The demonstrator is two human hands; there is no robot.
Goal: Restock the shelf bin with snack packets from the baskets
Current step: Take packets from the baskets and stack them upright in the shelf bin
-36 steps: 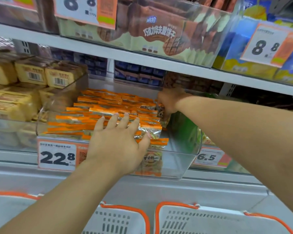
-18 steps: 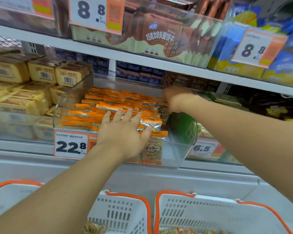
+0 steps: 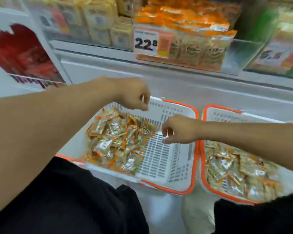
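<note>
Head view, looking down now: two white plastic baskets with slotted, grid-like walls and orange rims sit side by side below the shelf. Left basket (image 3: 161, 159) carries a loose heap of snack packets (image 3: 115, 141), crinkly and foil-shiny with orange edges, piled against its left side, and the slotted floor is bare toward the right wall. Right basket (image 3: 210, 181) is close to full with the same glossy packets (image 3: 235, 173), spread from rim to rim.

Left hand (image 3: 134, 94) hovers over the far rim of the left basket, fingers loosely curled, and it holds nothing that shows, just above the back edge of the heap. Right hand (image 3: 179, 130) hangs over the bare part of the same basket, just right of the pile, fingers curled downward with thumb and forefinger apart; nothing gripped there either, though blur softens the fingertips.

Up at the top edge, the clear, hard-walled shelf bin (image 3: 230, 56) stands on the white shelf (image 3: 95, 46), stacked with flat orange-topped packets standing in rows, a price tag (image 3: 150, 42) reading 22.8 on its front. Both hands are well below the bin. Yellow blocky packs (image 3: 100, 19) fill the bin to its left. Black clothing (image 3: 74, 200) covers the near edge.
</note>
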